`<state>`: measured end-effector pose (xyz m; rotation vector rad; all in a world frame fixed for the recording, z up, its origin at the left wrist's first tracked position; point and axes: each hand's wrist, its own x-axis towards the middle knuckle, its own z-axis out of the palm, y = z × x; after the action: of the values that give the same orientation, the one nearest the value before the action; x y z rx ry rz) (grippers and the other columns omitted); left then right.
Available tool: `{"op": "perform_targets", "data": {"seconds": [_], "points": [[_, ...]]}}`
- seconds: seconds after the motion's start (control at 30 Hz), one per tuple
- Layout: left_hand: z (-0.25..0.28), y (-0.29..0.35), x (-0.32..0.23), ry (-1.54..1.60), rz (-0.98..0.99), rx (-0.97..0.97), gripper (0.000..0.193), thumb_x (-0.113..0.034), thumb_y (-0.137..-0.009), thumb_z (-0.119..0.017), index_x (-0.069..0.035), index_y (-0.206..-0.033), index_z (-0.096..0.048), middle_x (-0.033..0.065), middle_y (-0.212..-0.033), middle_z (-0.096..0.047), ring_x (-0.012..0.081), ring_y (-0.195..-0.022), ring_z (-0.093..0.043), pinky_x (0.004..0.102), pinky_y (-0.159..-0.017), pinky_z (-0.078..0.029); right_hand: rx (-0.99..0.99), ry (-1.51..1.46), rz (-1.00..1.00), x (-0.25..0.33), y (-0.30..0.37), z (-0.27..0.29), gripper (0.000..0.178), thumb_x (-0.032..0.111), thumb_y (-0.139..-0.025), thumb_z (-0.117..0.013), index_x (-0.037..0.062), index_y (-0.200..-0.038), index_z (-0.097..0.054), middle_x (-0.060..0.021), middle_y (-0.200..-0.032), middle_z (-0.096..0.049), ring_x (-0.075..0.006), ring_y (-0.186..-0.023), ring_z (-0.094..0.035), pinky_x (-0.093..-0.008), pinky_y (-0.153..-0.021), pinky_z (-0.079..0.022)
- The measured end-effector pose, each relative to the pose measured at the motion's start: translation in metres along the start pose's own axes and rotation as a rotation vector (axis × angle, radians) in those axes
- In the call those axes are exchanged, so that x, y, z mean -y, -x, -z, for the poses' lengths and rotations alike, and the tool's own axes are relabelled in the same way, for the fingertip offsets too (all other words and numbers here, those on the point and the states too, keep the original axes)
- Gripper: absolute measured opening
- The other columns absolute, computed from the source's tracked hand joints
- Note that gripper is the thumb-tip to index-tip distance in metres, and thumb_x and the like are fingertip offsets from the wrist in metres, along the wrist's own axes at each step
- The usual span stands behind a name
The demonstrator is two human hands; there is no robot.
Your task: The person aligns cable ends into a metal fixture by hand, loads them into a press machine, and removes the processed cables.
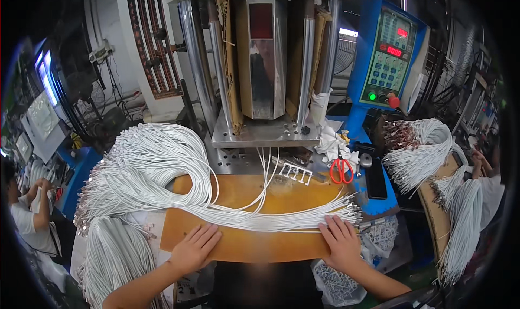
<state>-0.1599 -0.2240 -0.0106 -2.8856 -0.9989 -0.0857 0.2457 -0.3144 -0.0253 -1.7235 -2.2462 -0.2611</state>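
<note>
A bundle of white cables (265, 221) stretches across an amber board (260, 249) in front of me. At its left it curls back into a large looped heap of the same cables (157, 146); its right end fans out into small metallic tips. My left hand (196, 248) lies flat on the board, its fingertips by the bundle's near edge. Near the tips, my right hand (341, 245) rests with fingers outstretched, the fingertips against the cables. Neither hand is gripping anything. A few cables run from the bundle up under the press (265, 136).
Red-handled scissors (341, 171), a white plastic comb-like piece (295, 173) and a dark phone (375, 180) lie beyond the bundle. A blue control box (387, 54) stands at right. More cables (116, 249) hang at left. Bags of small parts (338, 284) sit below. Other people work at both sides.
</note>
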Motion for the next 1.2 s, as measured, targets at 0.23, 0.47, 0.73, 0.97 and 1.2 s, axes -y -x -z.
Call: {"op": "perform_targets", "data": {"seconds": [0.23, 0.47, 0.73, 0.97, 1.2], "points": [[-0.004, 0.001, -0.001, 0.034, 0.011, -0.026, 0.074, -0.03, -0.073, -0.075, -0.004, -0.136, -0.047, 0.0162, -0.141, -0.046, 0.03, -0.132, -0.044, 0.0447, -0.111, -0.033, 0.034, 0.033, -0.013, 0.001, 0.003, -0.001, 0.079, 0.03, -0.062, -0.082, 0.0086, -0.132, -0.052, -0.0159, -0.141, -0.048, -0.0345, -0.133, -0.042, -0.0506, -0.109, -0.03], [0.099, -0.012, -0.008, 0.038, -0.017, -0.532, 0.061, -0.04, -0.07, -0.083, -0.004, -0.114, -0.06, 0.01, -0.096, -0.067, 0.0297, -0.078, -0.062, 0.0369, -0.068, -0.046, -0.287, -0.243, 0.15, -0.023, -0.028, 0.101, 0.078, 0.043, -0.075, -0.078, 0.0018, -0.134, -0.049, -0.0169, -0.131, -0.055, -0.0341, -0.114, -0.055, -0.0485, -0.095, -0.043], [0.161, -0.012, -0.073, 0.24, 0.062, -0.795, 0.042, -0.034, -0.078, -0.076, -0.003, -0.099, -0.058, 0.0097, -0.089, -0.063, 0.0265, -0.071, -0.058, 0.0365, -0.064, -0.044, -1.329, -0.482, 0.715, 0.011, -0.058, 0.196, 0.019, 0.019, -0.081, -0.062, 0.0013, -0.09, -0.059, -0.004, -0.082, -0.062, -0.0173, -0.067, -0.057, -0.0313, -0.057, -0.045], [0.133, 0.034, -0.042, 0.401, 0.113, -0.745, 0.037, -0.029, -0.079, -0.074, -0.003, -0.1, -0.059, 0.0098, -0.091, -0.064, 0.0259, -0.074, -0.06, 0.0361, -0.067, -0.045, -1.09, -0.305, 0.574, -0.085, 0.096, 0.217, 0.015, 0.014, -0.08, -0.06, 0.0011, -0.088, -0.06, -0.004, -0.08, -0.061, -0.0171, -0.066, -0.056, -0.0311, -0.057, -0.045], [0.112, 0.041, -0.039, 0.477, 0.184, -0.779, 0.032, -0.024, -0.08, -0.072, -0.002, -0.101, -0.06, 0.01, -0.094, -0.065, 0.0253, -0.078, -0.061, 0.0358, -0.07, -0.047, -0.923, -0.134, 0.533, -0.068, 0.085, 0.206, 0.011, 0.009, -0.079, -0.058, 0.001, -0.086, -0.061, -0.0041, -0.078, -0.061, -0.017, -0.065, -0.055, -0.031, -0.057, -0.045]]}}
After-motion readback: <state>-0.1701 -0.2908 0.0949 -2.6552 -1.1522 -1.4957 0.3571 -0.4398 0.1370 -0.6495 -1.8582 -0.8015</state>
